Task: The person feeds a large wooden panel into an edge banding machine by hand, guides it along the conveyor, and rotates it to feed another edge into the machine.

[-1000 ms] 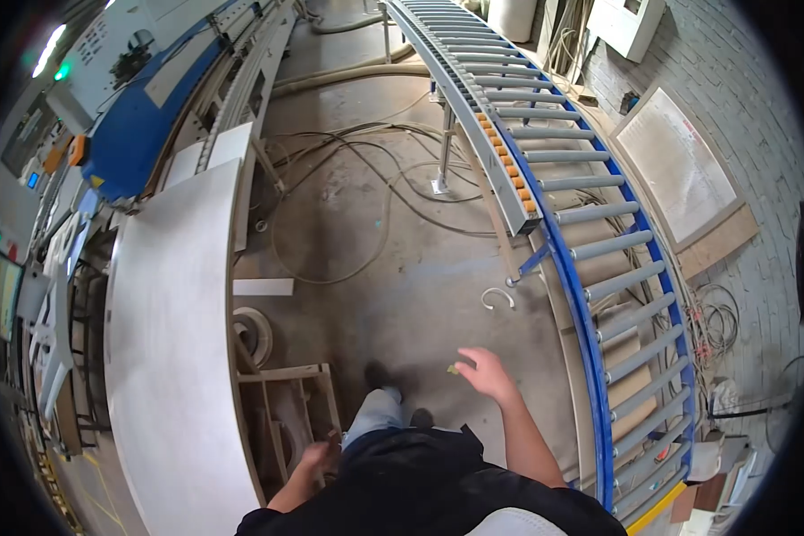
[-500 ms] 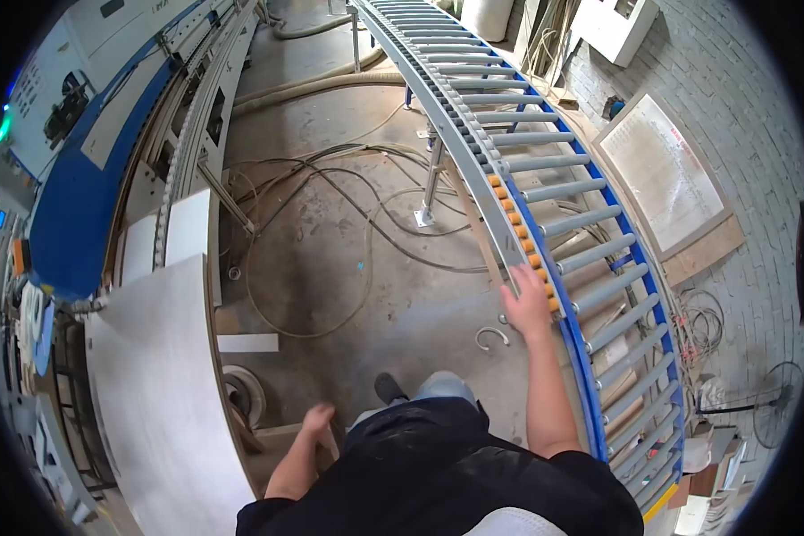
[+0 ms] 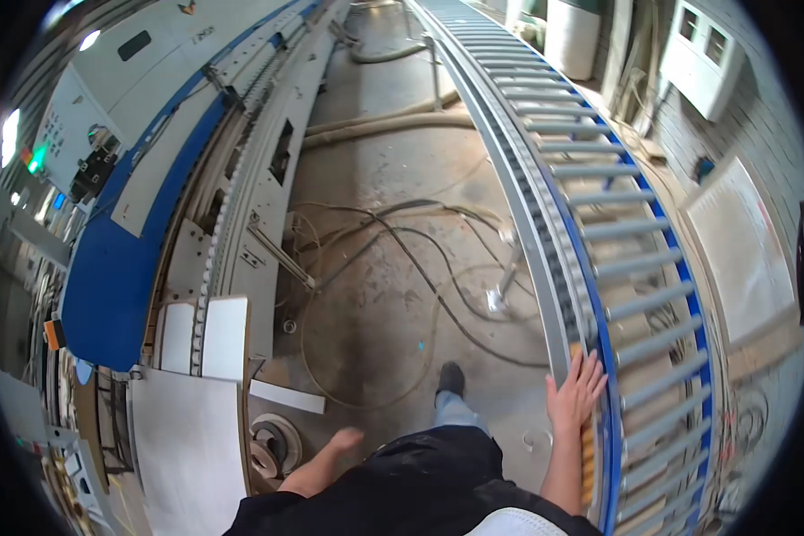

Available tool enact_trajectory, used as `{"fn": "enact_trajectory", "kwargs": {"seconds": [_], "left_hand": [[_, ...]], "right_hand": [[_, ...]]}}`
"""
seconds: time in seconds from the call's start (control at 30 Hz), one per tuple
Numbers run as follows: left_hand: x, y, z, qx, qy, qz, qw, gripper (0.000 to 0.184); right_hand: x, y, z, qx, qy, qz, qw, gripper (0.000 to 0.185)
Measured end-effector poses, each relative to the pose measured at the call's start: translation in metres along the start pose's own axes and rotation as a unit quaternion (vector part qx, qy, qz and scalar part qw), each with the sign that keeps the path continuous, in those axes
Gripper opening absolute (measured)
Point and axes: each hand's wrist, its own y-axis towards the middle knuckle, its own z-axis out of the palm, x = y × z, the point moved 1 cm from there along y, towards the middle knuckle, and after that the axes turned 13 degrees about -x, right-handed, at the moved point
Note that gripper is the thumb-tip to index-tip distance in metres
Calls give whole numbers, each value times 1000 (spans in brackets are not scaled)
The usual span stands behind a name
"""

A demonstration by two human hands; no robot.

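Note:
My right hand (image 3: 576, 391) lies flat with its fingers spread on the near side rail of a roller conveyor (image 3: 639, 270). Under and below it runs a strip of small orange rollers (image 3: 588, 460), partly covered by the hand and wrist. My left hand (image 3: 347, 439) hangs low in front of my body, smeared by motion, so its finger pose is unclear. Nothing shows in it. Closest to it are a round spool-like object (image 3: 275, 444) on the floor and a white-topped board surface (image 3: 188, 438) on the left.
On the left stands a long blue and white machine (image 3: 121, 295) with a chain track (image 3: 228, 174). Dark cables (image 3: 411, 250) and a thick hose (image 3: 384, 131) cross the floor ahead. A framed board (image 3: 741, 246) leans against the right wall.
My body has moved forward along the aisle, and the view has tilted up. My right hand has flattened and spread on the rail; my left hand has swung a little forward.

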Motion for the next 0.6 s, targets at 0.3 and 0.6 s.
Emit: {"fn": "enact_trajectory", "kwargs": {"seconds": [0.3, 0.6], "left_hand": [[-126, 45, -101, -288, -186, -71, 937, 39], [-170, 126, -126, -164, -191, -91, 964, 43]], "right_hand": [[104, 226, 67, 37, 44, -66, 996, 92], [194, 404, 139, 41, 40, -106, 993, 93]]}}
